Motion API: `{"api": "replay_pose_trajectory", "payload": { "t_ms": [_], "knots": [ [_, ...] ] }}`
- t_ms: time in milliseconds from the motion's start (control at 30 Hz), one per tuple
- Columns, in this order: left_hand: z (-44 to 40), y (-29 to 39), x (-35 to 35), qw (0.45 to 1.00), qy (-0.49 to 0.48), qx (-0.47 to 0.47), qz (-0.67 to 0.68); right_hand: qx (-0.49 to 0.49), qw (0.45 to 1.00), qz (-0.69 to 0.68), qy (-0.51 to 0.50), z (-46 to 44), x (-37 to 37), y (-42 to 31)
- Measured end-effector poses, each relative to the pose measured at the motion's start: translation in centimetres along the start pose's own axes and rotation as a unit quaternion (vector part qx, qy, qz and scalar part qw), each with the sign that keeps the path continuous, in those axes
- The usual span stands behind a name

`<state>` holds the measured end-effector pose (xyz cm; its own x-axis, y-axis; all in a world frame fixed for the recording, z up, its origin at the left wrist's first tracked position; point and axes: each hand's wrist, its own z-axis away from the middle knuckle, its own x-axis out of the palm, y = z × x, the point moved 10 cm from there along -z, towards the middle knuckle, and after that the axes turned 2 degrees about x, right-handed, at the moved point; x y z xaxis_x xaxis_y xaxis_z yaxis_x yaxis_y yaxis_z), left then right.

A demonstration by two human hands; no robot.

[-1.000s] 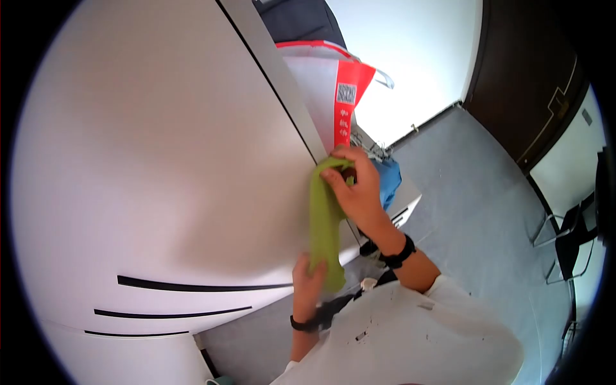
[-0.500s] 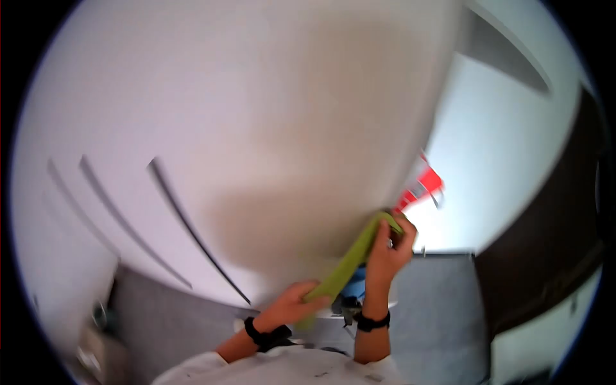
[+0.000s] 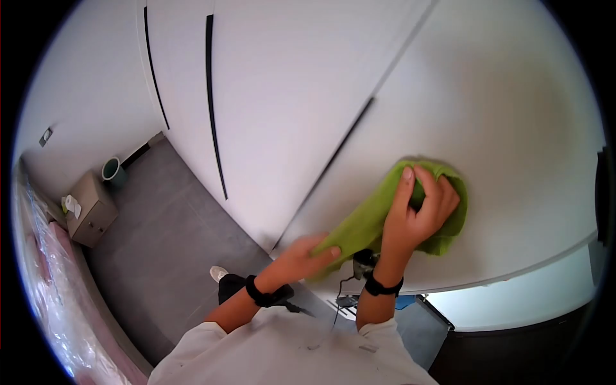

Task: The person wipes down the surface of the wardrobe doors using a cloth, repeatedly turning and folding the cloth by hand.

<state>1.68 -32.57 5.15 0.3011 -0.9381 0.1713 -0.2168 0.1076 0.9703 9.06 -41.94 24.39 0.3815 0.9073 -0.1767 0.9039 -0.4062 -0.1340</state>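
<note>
A green cloth [image 3: 367,221] stretches between my two hands in front of a white cabinet door [image 3: 507,128]. My left hand [image 3: 298,258] grips its lower left end, thumb on top. At the cloth's upper right part, my right hand [image 3: 423,205] pinches it with bent fingers, and folds of cloth hang around and behind the hand. Both wrists wear black bands. The cloth lies close to the door; whether it touches the surface cannot be made out.
Tall white cabinet doors [image 3: 276,83] with black handle strips stand ahead. On the left are a small bedside cabinet [image 3: 94,208], a green bin [image 3: 113,172] and a plastic-covered bed [image 3: 70,314]. Grey floor [image 3: 154,256] lies between. A dark cable hangs by my right wrist.
The view has turned left, bringing the bed and bedside cabinet into sight, and the red and white bag has left it. The cloth is spread wider around my right hand.
</note>
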Motion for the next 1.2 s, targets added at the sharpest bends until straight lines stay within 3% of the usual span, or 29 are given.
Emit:
{"api": "replay_pose_trajectory", "payload": {
  "t_ms": [167, 233, 333, 433, 633, 800, 900, 967, 1000, 1067, 1200],
  "knots": [
    [1.0, 2.8, -7.2, 0.999, 0.009, 0.025, -0.041, -0.062, 0.998, -0.023, 0.010, -1.7, 4.2, -6.4],
    [0.6, 4.6, -9.2, 0.996, -0.030, 0.083, -0.025, 0.202, 0.959, -0.176, 0.095, -1.6, 4.0, -3.3],
    [0.3, 5.4, -12.3, 0.993, -0.070, 0.088, -0.046, 0.266, 0.925, -0.240, 0.127, -2.8, 4.7, -7.4],
    [0.6, 6.0, -14.0, 0.985, -0.121, 0.078, -0.095, 0.228, 0.930, -0.263, 0.114, -4.2, 6.7, -11.5],
    [1.0, 6.1, -24.4, 0.990, -0.023, 0.100, -0.095, 0.278, 0.894, -0.337, 0.102, -3.3, 16.7, -14.0],
    [4.0, 4.5, -33.9, 0.992, 0.089, 0.037, -0.087, 0.349, 0.860, -0.372, 0.027, 0.2, 25.2, -15.9],
    [5.5, 3.7, -38.3, 0.982, 0.152, 0.012, -0.111, 0.301, 0.882, -0.361, 0.027, 1.8, 28.4, -18.9],
    [6.3, 3.7, -41.7, 0.975, 0.172, 0.017, -0.142, 0.200, 0.900, -0.387, 0.024, 2.0, 30.5, -23.0],
    [6.8, 3.2, -43.6, 0.975, 0.191, 0.004, -0.115, 0.206, 0.894, -0.398, 0.024, 2.5, 32.2, -24.0],
    [7.2, 2.7, -47.2, 0.973, 0.217, -0.015, -0.083, 0.142, 0.924, -0.356, -0.001, 2.5, 35.2, -26.8],
    [5.6, 4.8, -54.5, 0.961, 0.220, -0.002, -0.166, 0.098, 0.957, -0.270, -0.033, 2.3, 41.5, -30.2]
  ]
}}
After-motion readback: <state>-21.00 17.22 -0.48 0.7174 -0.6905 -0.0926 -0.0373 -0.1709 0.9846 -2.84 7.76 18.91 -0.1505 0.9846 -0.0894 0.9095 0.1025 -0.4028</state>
